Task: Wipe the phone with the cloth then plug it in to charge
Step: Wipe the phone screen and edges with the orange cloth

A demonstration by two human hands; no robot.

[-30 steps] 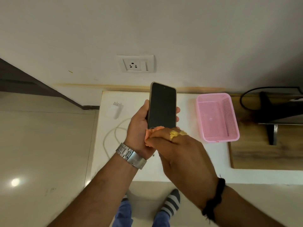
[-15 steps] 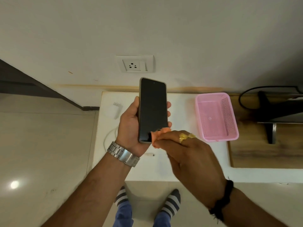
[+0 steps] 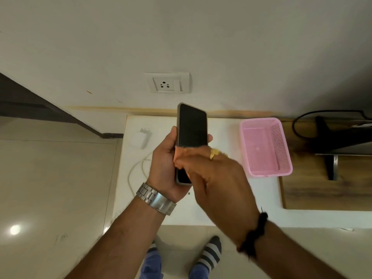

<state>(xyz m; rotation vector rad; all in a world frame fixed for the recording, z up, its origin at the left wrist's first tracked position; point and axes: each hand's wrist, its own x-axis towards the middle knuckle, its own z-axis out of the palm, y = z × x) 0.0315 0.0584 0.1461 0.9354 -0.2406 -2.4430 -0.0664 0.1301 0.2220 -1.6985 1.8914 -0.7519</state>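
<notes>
My left hand [image 3: 164, 164] grips a dark-screened phone [image 3: 192, 125] upright over the white table [image 3: 227, 198], screen towards me. My right hand [image 3: 213, 176], blurred, lies across the phone's lower half. Its fingers are bunched round an orange cloth [image 3: 176, 156], of which only a sliver shows at the fingertips against the screen. A white charger plug [image 3: 141, 137] lies on the table to the left, and its white cable [image 3: 134, 168] loops beside my left wrist. A wall socket [image 3: 167, 83] sits on the wall above the table.
A pink plastic basket [image 3: 267, 172] stands on the table's right part. Beyond it is a wooden surface [image 3: 322, 190] with a dark stand and a black cable [image 3: 300, 121]. My socked feet [image 3: 209, 252] show on the tiled floor below.
My right hand with the cloth has slid left and up across the lower screen. The phone has shifted slightly in my left hand.
</notes>
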